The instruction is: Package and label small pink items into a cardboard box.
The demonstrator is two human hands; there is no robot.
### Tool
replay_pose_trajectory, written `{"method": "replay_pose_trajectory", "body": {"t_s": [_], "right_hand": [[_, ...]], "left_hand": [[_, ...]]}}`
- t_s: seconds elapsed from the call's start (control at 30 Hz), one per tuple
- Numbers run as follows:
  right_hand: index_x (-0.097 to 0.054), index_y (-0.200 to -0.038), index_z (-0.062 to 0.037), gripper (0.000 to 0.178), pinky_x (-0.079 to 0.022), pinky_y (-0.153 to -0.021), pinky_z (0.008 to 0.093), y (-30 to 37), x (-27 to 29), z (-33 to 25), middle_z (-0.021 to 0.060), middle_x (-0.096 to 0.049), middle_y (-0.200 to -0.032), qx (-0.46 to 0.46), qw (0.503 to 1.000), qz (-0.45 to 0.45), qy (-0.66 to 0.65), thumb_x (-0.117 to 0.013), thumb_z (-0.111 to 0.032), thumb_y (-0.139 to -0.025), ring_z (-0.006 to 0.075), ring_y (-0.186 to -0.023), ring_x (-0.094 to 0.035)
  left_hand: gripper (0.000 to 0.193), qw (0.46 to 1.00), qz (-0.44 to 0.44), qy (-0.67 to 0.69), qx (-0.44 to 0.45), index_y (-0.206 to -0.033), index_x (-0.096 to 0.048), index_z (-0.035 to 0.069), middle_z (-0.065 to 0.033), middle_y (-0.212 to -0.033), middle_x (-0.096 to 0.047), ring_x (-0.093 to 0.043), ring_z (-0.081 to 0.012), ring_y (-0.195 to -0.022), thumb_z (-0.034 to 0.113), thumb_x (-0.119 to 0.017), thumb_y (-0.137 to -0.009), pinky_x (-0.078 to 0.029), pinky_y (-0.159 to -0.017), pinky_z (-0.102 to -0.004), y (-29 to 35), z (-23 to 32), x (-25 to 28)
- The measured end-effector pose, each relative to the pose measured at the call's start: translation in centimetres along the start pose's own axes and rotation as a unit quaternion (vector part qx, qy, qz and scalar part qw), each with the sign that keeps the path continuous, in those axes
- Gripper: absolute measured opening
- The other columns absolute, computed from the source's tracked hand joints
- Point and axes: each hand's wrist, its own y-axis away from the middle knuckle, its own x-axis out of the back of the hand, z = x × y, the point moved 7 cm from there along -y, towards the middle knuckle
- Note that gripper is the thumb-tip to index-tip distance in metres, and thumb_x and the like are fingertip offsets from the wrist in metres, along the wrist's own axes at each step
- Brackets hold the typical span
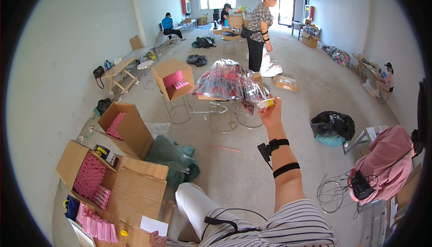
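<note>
My right arm reaches far forward, with a band and a small black device strapped round it. My right hand (270,113) is closed round a small white-and-yellow item (267,103) whose kind I cannot make out. It is at the right edge of a heap of clear, shiny plastic sleeves with red and pink print (223,79), spread over stools. At the lower edge, my left hand (157,240) is partly cut off, beside a white card (154,226) on the cardboard-covered table (135,188). Pink tube-like pieces (96,223) and a small yellow piece (123,233) lie to its left.
Cardboard boxes of pink pieces stand on the left table (72,157), behind it (130,130) and on a stool (173,95). Green (173,157) and black bags (333,125) lie on the floor. A person (258,26) stands beyond the heap; a pink garment (382,161) hangs at right.
</note>
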Motion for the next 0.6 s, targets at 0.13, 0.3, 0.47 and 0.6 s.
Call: {"method": "replay_pose_trajectory", "body": {"t_s": [0.13, 0.3, 0.47, 0.6], "right_hand": [[-0.048, -0.119, -0.02, 0.038, -0.038, -0.052, 0.0255, 0.2, 1.0, -1.4, 0.0022, -0.054, -0.084, 0.015, 1.0, 0.022, -0.011, -0.047, -0.042, -0.088, 0.0104, -0.048, -0.042], [-0.049, -0.122, -0.0206, 0.04, -0.041, -0.048, 0.0248, 0.9, 1.4, -1.2, 0.0003, -0.052, -0.08, 0.022, 0.998, 0.062, -0.026, -0.048, -0.041, -0.087, 0.0102, -0.05, -0.045], [-0.049, -0.123, -0.0203, 0.041, -0.04, -0.048, 0.0251, 0.4, 2.5, -0.2, 0.0001, -0.052, -0.079, 0.01, 0.998, 0.058, -0.031, -0.048, -0.04, -0.087, 0.01, -0.047, -0.043], [-0.048, -0.123, -0.0201, 0.041, -0.038, -0.048, 0.0248, 0.8, 2.5, 0.5, -0.0005, -0.05, -0.075, 0.004, 0.999, 0.048, -0.016, -0.048, -0.04, -0.087, 0.0096, -0.044, -0.039]], "left_hand": [[0.047, 0.999, -0.005, 0.03, 0.009, -0.126, -0.045, -0.002, -0.0154, -0.095, -0.061, -0.058, -0.0213, -0.086, 0.004, -0.058, -0.081, -0.048, -0.077, -0.0314, -0.1, 0.7, -0.4], [0.047, 1.0, 0.005, 0.007, 0.01, -0.126, -0.045, -0.002, -0.0152, -0.095, -0.062, -0.058, -0.0209, -0.086, 0.004, -0.058, -0.081, -0.049, -0.077, -0.0312, 0.5, 2.0, -0.2], [0.044, 0.999, -0.008, 0.037, 0.008, -0.124, -0.045, -0.003, -0.0146, -0.095, -0.061, -0.058, -0.0205, -0.085, 0.004, -0.056, -0.082, -0.049, -0.077, -0.0313, 0.6, 1.7, -0.3], [0.043, 0.999, 0.001, 0.04, 0.016, -0.124, -0.046, -0.003, -0.0145, -0.095, -0.061, -0.058, -0.0202, -0.085, 0.004, -0.055, -0.082, -0.049, -0.077, -0.0314, 1.1, 2.9, -0.4]]}}
